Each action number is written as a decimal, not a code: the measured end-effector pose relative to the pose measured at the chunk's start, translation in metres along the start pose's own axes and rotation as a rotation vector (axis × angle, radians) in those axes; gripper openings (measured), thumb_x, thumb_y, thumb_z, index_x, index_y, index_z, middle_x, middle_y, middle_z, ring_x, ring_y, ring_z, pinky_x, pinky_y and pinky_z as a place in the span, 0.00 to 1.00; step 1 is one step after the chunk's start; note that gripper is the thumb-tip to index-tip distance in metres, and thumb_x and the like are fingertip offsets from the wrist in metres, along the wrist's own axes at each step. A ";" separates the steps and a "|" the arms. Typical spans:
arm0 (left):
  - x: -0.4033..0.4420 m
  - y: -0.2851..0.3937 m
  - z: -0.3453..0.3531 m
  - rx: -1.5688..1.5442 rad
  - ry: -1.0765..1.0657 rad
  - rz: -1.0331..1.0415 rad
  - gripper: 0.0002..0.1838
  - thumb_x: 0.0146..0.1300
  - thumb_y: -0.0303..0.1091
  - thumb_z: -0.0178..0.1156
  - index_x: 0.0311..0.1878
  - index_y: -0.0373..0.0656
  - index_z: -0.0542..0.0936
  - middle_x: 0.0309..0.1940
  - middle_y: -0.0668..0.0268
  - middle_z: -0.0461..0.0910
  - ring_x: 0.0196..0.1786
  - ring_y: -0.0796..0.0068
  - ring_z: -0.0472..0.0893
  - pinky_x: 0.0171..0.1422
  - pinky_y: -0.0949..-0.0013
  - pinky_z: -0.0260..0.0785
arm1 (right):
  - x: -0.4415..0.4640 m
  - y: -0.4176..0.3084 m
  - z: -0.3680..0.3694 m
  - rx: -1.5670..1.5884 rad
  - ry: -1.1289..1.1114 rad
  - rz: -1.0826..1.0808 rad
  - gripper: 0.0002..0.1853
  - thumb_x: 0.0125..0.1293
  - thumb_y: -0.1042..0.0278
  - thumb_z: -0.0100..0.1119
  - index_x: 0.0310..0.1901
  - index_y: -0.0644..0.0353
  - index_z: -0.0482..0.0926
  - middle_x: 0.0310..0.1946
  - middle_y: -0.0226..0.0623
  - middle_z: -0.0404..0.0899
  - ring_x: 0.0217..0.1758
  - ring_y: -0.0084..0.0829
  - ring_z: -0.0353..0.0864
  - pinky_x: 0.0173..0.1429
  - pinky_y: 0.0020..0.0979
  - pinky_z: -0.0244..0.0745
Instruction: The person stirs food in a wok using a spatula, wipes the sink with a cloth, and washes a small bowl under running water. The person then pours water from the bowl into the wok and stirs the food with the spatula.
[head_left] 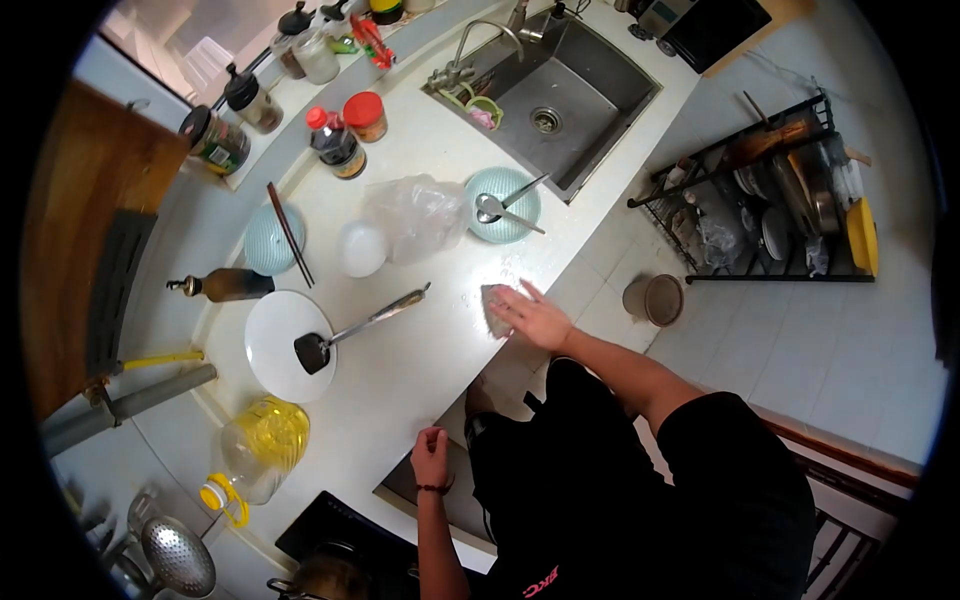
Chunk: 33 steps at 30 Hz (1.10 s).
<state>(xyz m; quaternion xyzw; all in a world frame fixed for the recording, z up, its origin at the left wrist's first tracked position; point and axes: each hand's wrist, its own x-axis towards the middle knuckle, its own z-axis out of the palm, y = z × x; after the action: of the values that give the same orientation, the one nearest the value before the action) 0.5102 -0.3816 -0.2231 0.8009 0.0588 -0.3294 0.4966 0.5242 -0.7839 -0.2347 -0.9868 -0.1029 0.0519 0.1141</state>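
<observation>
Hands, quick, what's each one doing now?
Left hand: curled closed, nothing visible in it.
Right hand: open, fingers resting on a greyish cloth.

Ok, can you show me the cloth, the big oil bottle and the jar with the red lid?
Cloth (497, 325): head view, on its uncovered lower part.
Oil bottle (263, 446): head view, middle of its body.
Jar (366, 115): head view, on its red lid.

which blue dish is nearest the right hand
The blue dish beside the sink, holding spoons; the other blue dish, farther from the right hand, has chopsticks across it.
</observation>
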 end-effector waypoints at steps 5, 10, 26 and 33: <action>0.025 0.043 0.070 -0.025 -0.045 -0.056 0.16 0.73 0.41 0.63 0.51 0.37 0.81 0.41 0.61 0.86 0.41 0.74 0.85 0.47 0.68 0.78 | -0.035 0.110 -0.025 0.011 0.075 0.133 0.34 0.69 0.59 0.59 0.75 0.53 0.66 0.77 0.46 0.62 0.83 0.39 0.58 0.85 0.51 0.47; 0.142 0.139 0.200 -0.481 -0.075 -0.076 0.25 0.77 0.45 0.58 0.65 0.36 0.70 0.51 0.55 0.82 0.50 0.64 0.86 0.49 0.62 0.83 | -0.049 0.214 -0.056 0.087 0.128 0.141 0.33 0.63 0.69 0.62 0.72 0.58 0.70 0.76 0.46 0.64 0.81 0.41 0.59 0.85 0.51 0.47; 0.253 0.295 0.281 -0.810 0.324 -0.217 0.22 0.74 0.23 0.44 0.70 0.39 0.65 0.61 0.46 0.74 0.52 0.51 0.85 0.48 0.56 0.90 | 0.005 0.295 -0.055 0.571 0.302 -0.290 0.21 0.63 0.82 0.62 0.59 0.65 0.81 0.57 0.45 0.84 0.57 0.36 0.85 0.62 0.37 0.81; 0.192 0.233 0.268 -0.792 0.386 -0.187 0.24 0.74 0.22 0.43 0.72 0.37 0.64 0.60 0.51 0.76 0.54 0.54 0.85 0.48 0.55 0.90 | 0.219 0.328 -0.136 0.844 0.228 -0.145 0.17 0.77 0.74 0.53 0.64 0.63 0.77 0.61 0.42 0.83 0.46 0.32 0.85 0.52 0.30 0.80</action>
<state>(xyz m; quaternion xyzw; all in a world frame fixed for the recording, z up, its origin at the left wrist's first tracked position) 0.6316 -0.7666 -0.2367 0.5872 0.3441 -0.1695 0.7128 0.8176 -1.0782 -0.1977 -0.8434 -0.1286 -0.0280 0.5210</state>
